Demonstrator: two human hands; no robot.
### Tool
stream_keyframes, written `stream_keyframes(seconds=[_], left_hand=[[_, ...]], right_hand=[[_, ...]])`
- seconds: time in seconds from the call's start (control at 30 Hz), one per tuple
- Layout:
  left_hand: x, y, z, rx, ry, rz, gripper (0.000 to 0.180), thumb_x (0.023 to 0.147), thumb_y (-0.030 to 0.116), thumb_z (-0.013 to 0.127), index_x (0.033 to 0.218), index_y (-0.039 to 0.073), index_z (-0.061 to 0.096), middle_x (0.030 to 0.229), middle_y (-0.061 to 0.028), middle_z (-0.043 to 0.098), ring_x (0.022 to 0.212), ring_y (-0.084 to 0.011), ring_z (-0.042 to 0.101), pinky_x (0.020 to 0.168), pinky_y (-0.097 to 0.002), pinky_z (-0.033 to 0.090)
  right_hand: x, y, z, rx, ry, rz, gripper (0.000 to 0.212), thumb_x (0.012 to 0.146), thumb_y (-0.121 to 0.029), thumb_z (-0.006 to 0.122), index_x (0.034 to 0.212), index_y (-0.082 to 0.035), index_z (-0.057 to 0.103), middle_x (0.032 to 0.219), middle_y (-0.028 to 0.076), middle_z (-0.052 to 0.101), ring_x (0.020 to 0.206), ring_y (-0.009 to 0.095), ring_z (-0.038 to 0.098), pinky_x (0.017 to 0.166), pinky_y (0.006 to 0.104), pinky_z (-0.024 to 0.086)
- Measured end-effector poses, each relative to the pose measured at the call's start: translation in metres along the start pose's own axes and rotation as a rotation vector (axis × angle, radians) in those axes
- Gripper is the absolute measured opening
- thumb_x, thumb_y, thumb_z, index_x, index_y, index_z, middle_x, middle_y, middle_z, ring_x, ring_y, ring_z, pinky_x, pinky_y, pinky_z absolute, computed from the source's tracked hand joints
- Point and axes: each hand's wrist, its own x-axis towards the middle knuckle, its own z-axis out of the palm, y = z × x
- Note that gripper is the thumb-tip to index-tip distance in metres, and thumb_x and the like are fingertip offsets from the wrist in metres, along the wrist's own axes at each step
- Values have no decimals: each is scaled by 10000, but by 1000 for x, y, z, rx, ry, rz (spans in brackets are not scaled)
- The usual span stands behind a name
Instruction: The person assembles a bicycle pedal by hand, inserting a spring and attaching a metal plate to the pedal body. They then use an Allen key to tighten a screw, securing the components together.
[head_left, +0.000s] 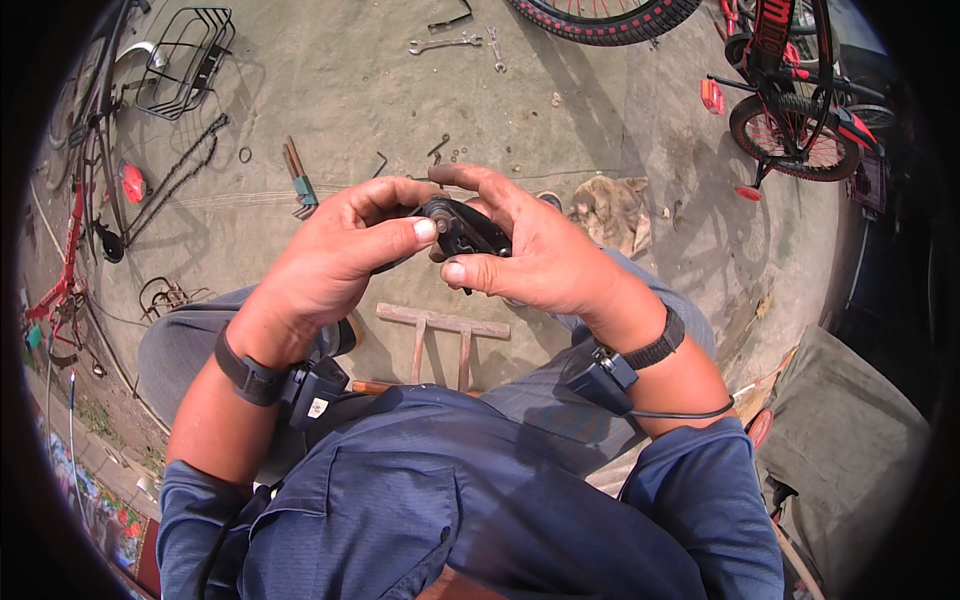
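Between my two hands, above my lap, is a black metal part with a bolt-like end; it looks like a bicycle fitting, but I cannot tell its exact kind. My left hand grips its left end, the thumb pressed beside the bolt and the fingers curled behind. On the other side my right hand holds it, thumb along the lower edge and fingers arched over the top. Both hands cover parts of it. Small loose pieces, among them a bent black piece, lie on the ground just beyond my fingers.
A hex key set and a bicycle chain lie to the left, spanners farther off. A crumpled rag is at the right. Bicycles stand far right, a wire basket far left. A wooden frame sits between my legs.
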Motion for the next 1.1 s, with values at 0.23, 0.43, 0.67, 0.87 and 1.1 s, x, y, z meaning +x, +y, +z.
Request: stream_keyframes(seconds=[0.23, 0.43, 0.67, 0.87, 1.1], left_hand=[[0, 1, 1, 13, -11, 18, 391, 901, 206, 732, 1195, -33, 636, 1071, -67, 673, 983, -140, 609, 926, -303, 469], [1, 4, 3, -14, -21, 7, 351, 913, 213, 715, 1151, -35, 642, 1001, -59, 666, 888, -123, 596, 873, -291, 474], [1, 4, 5, 15, 6, 3, 348, 918, 210, 702, 1151, -41, 638, 1003, -62, 666, 902, -123, 602, 880, -289, 471], [1, 4, 4, 13, 2, -9, 364, 913, 221, 705, 1158, -38, 635, 1011, -62, 666, 917, -124, 606, 890, -287, 469], [2, 2, 3, -2, -6, -7, 365, 912, 225, 707, 1157, -36, 633, 1013, -62, 666, 920, -129, 608, 902, -295, 468]], right_hand=[[-4, -13, -3, 219, -48, 224, 720, 925, -201, 679, 1516, 8, 324, 1140, 116, 624, 877, 153, 668, 664, 246, 509], [0, -20, -1, 304, -49, 284, 700, 942, -208, 640, 1526, -1, 315, 1106, 117, 632, 851, 159, 671, 620, 251, 505], [-1, -19, -2, 281, -34, 284, 732, 913, -176, 664, 1527, 4, 308, 1103, 125, 631, 843, 164, 677, 624, 252, 519], [-1, -18, 0, 216, -23, 250, 764, 867, -92, 668, 1527, 16, 298, 1110, 138, 631, 844, 170, 684, 628, 252, 535], [-1, -22, 1, 228, -25, 275, 762, 867, -91, 657, 1528, 24, 294, 1115, 146, 621, 838, 174, 684, 619, 260, 536]])
